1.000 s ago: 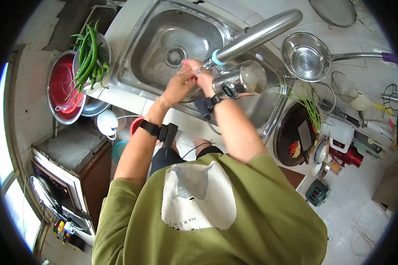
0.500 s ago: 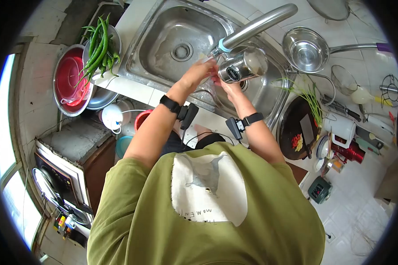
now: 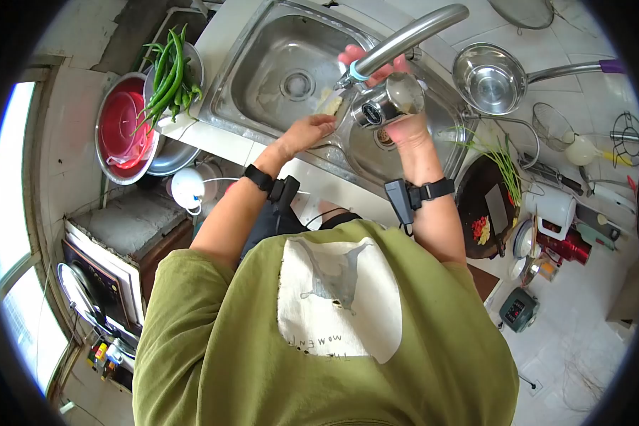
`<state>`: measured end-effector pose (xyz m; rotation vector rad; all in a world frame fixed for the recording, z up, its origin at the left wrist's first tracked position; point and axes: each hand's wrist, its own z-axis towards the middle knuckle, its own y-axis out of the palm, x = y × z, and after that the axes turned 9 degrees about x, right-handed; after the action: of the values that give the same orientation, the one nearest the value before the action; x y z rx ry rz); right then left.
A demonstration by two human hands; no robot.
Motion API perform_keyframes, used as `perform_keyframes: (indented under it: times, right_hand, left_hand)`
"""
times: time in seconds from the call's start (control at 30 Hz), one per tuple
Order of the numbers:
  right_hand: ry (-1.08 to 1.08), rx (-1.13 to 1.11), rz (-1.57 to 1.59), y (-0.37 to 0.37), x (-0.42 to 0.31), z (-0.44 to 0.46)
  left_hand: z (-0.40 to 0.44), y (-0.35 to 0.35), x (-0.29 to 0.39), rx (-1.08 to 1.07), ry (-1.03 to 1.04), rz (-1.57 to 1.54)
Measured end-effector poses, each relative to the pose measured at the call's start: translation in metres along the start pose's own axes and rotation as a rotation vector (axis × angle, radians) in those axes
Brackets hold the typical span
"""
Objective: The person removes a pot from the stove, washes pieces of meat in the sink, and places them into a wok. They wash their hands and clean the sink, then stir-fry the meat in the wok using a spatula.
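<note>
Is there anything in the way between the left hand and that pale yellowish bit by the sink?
Nothing visible stands between the left hand and the pale yellowish bit, which shows just beyond it. The shiny metal cylinder is off to the side. I can't tell whether hand and bit touch.

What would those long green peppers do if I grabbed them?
The green peppers would probably feel light, since they're so slim. Their skins look shiny, so they may be slippery. A few could slide off, because they hang over the rim of the bowl.
</note>
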<state>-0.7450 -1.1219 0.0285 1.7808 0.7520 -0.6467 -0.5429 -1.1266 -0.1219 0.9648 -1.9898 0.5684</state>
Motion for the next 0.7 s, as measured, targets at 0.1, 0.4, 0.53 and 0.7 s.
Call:
perform_keyframes:
  times: [0.1, 0.4, 0.53, 0.7]
  right_hand:
    - [-0.038, -0.167, -0.166, 0.001, -0.01, -0.017]
    - [0.116, -0.234, -0.158, -0.062, -0.029, -0.022]
    - [0.304, -0.253, 0.009, -0.082, 0.009, 0.0]
    - [0.361, 0.156, -0.226, -0.056, 0.11, 0.013]
  left_hand:
    - [0.0, -0.003, 0.001, 0.093, 0.012, 0.005]
    - [0.015, 0.007, -0.014, 0.122, 0.057, 0.058]
    - [0.009, 0.001, -0.016, 0.203, 0.106, 0.161]
    - [0.002, 0.001, -0.018, 0.295, 0.133, 0.149]
